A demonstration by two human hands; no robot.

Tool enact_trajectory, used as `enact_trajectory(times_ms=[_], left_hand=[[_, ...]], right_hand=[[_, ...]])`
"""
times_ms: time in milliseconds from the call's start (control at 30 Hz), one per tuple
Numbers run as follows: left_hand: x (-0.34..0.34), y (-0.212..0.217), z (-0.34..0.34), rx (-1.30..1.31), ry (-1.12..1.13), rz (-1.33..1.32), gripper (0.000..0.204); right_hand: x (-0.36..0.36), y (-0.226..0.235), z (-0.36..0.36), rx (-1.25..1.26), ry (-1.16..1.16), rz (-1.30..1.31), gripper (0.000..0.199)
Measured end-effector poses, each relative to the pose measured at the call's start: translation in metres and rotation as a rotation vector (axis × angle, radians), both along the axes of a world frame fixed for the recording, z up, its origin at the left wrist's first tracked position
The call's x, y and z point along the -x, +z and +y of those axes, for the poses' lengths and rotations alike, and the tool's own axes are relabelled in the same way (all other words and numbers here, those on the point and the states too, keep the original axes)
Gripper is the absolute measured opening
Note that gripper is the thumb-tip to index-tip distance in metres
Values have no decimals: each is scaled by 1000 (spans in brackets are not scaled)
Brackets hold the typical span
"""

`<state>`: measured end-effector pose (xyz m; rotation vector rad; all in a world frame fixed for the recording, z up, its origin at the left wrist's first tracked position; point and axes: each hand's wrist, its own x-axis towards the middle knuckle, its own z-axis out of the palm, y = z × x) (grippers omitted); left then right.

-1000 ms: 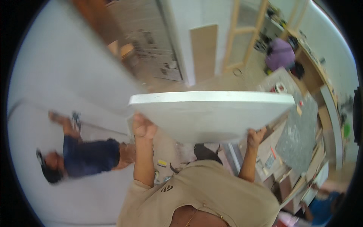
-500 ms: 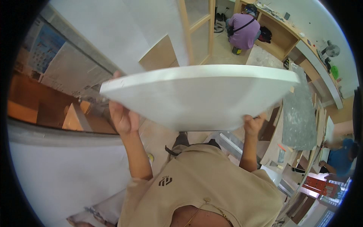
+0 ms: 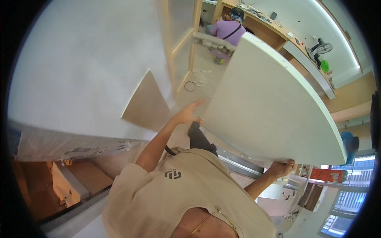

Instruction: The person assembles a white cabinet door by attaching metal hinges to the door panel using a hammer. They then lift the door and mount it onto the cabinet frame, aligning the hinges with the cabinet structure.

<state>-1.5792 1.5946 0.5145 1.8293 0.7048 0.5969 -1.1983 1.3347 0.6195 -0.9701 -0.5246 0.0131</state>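
Note:
A large white panel point(image 3: 274, 107) stands tilted in front of me, its thick white edge facing up and to the right. My right hand point(image 3: 282, 168) is closed on the panel's lower edge, near its right end. Beside the panel's lower left corner is my left hand point(image 3: 189, 113), its fingers spread. The left thumb is close to that corner; whether it touches I cannot tell.
A person in purple point(image 3: 228, 31) crouches ahead by a long wooden counter point(image 3: 270, 25). A brown board point(image 3: 147, 104) leans against the white wall at left. Loose cables point(image 3: 202, 79) lie on the floor. Another person in blue point(image 3: 349, 144) is at far right, partly behind the panel.
The panel has swung to the right and now tilts, showing more of its broad face. My left hand has come off its left end and opened. My view has shifted too.

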Motion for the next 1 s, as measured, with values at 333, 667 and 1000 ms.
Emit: enact_trajectory(times_ms=[333,667,1000], left_hand=[[-69,-15,257,347,28,-40,28],[-108,-90,463,681,339,-380,54],[-203,40,632,238,-114,-484,65]], right_hand=[[-37,4,251,2,-48,128,32],[-108,18,444,-29,-34,82,42],[-145,-5,612,33,-111,148,38]])
